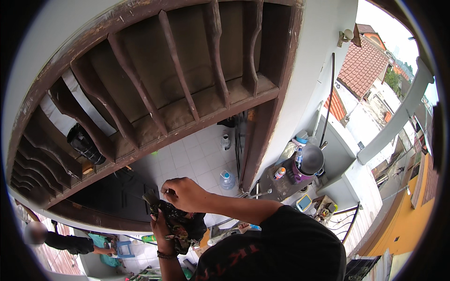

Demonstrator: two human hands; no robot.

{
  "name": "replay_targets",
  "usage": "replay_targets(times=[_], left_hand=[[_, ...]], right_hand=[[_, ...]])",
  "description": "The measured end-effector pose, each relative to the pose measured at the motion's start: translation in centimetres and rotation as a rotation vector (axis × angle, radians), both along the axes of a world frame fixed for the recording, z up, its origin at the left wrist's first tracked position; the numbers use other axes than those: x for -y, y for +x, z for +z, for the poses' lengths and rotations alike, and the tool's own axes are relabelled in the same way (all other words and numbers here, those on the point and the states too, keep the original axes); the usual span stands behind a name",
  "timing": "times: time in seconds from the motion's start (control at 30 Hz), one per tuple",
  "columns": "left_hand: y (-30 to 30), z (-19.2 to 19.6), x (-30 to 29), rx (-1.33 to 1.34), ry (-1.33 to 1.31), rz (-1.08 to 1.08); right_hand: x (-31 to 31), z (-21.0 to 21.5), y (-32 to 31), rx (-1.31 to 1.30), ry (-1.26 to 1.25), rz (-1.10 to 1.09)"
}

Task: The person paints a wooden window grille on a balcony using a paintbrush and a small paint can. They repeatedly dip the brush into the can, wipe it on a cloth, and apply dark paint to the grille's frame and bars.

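Observation:
My left hand [161, 230], with a bracelet at the wrist, is closed on a dark flower-patterned cloth [187, 225] that hangs in folds beside it. Out of the top of that grip sticks a short greyish-green thing [150, 196], which looks like brush bristles; its lower part is hidden. My right hand [185, 194] is held just right of it, apart from the cloth, fingers curled toward the thumb. Whether anything is pinched there is too small to tell. Beyond both hands runs a brown wooden transom frame [176, 65] with wavy slats and worn paint.
A black container [86, 143] sits between the slats at left. Below are a water bottle [227, 180] on the tiled floor, a cabinet [276, 182] with a wok [311, 159], and a blue stool [125, 249]. Another person [70, 242] is at lower left.

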State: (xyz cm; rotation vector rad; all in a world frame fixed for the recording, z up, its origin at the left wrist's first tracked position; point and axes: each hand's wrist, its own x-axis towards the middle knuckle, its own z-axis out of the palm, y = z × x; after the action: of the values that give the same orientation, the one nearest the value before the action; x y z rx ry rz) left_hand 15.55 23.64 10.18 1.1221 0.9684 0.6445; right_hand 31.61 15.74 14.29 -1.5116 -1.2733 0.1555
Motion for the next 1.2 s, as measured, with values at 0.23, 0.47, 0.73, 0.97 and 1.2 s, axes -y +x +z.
replay_targets(times=[0.23, 0.47, 0.73, 0.97, 1.2], left_hand=[[2.0, -2.0, -0.9, 0.194, 0.074, -0.056], [2.1, -0.6, 0.0, 0.198, 0.094, -0.059], [1.1, 0.7, 0.4, 0.175, 0.152, -0.111], [-0.1, -0.6, 0.7, 0.154, 0.086, -0.045], [-5.1, -3.5, -1.2, 0.015, 0.159, 0.168]], right_hand=[[0.7, -5.5, -3.8, -0.093, -0.108, -0.136], [0.4, -2.9, 0.2, -0.434, -0.273, 0.002], [-2.5, 6.5, 14.0, 0.197, 0.543, -0.862], [-7.3, 9.8, 24.8, -0.39, 0.132, -0.343], [-7.9, 10.5, 25.1, -0.316, 0.147, -0.319]])
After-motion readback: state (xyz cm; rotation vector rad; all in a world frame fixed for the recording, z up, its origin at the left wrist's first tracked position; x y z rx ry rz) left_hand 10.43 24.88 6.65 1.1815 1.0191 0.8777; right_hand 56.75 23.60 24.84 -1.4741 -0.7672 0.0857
